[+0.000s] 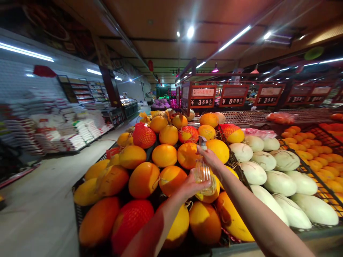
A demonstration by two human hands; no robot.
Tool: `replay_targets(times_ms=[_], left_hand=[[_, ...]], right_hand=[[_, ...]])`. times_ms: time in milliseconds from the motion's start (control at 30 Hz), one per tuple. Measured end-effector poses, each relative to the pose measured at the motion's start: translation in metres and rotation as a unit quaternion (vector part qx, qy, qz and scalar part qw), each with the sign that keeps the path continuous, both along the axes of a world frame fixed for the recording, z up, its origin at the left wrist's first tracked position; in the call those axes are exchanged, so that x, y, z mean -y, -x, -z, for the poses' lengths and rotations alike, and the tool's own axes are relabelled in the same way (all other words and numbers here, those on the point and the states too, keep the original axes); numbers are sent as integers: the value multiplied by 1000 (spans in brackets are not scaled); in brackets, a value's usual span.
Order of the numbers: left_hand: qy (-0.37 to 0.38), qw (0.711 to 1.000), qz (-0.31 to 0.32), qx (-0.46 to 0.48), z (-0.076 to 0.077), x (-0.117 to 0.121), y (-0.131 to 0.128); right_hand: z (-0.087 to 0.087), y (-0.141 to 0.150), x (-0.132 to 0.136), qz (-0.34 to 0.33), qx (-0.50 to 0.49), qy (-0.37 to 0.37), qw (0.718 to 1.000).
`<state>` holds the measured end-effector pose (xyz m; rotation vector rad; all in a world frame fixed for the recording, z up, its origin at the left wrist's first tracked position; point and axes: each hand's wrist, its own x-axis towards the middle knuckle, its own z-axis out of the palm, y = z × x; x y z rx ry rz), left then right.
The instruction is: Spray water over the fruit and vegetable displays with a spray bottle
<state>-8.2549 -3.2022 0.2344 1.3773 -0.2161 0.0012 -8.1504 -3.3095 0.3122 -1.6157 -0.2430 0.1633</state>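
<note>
The person's left hand cups the lower body of a clear plastic spray bottle, while the right hand wraps narrowly around its upper part, just below the small pale sprayer head. Both hands are holding it, and it stands nearly upright (whether it holds any liquid is hard to tell). It sits just above a heap of glossy orange-yellow melons in a black wire crate, among red-netted melons. Long pale-white melons lie to the right. Beyond stand red price signs, and stacked white sacks line the far left.
</note>
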Motion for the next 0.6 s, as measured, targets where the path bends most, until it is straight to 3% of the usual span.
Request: replay_targets(times_ms=[100, 200, 467, 600], left_hand=[[9, 1000, -6, -8, -13, -22, 18], [4, 998, -57, -19, -15, -45, 33], [-24, 976, -216, -2, -3, -109, 66], [-37, 949, -311, 11, 3, -145, 79]], right_hand=[[-1, 3, -32, -34, 40, 25, 998], [0, 7, -65, -65, 72, 45, 994], [-8, 34, -161, -228, 119, 3, 966], [-16, 49, -213, -306, 122, -13, 944]])
